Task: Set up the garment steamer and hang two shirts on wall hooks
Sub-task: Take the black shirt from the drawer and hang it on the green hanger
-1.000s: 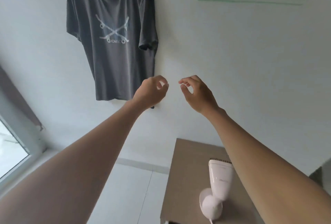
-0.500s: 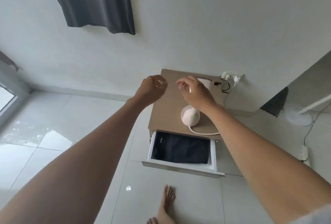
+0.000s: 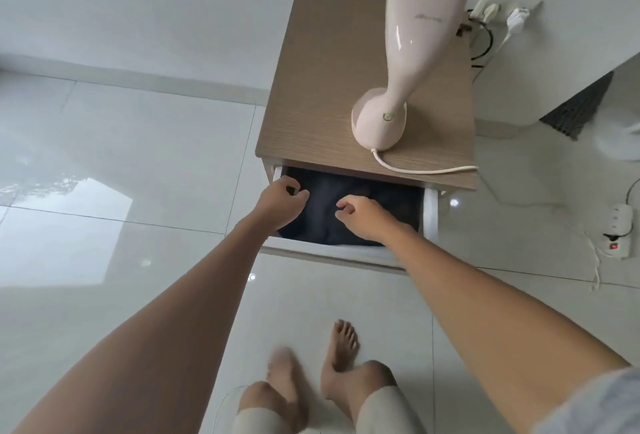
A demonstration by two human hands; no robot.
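Wooden bedside table (image 3: 311,87) on glossy white floor tiles (image 3: 138,156), white power strip (image 3: 620,236) nearby.

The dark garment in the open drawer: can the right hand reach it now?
Probably yes: the drawer stands open, nothing covers the dark garment, and the right hand is right over it.
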